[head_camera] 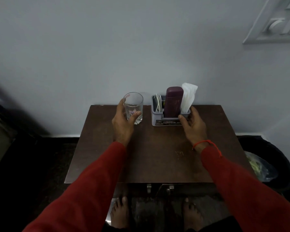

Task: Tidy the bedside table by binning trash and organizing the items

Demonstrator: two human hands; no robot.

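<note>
A clear drinking glass [134, 104] stands upright at the back of the brown bedside table [154, 153]. My left hand [124, 121] is wrapped around it, thumb in front and fingers behind. To its right sits a grey plastic organizer [159, 118] holding a white cable [158, 102], a maroon case [173, 102] and white tissues [188, 96]. My right hand [193, 123] grips the organizer's right end, with the thumb on its front rim.
A dark bin [274, 164] lined with a plastic bag holding trash stands on the floor to the table's right. The wall is directly behind the table. Two metal drawer handles [159, 187] show under the front edge, and my bare feet are below.
</note>
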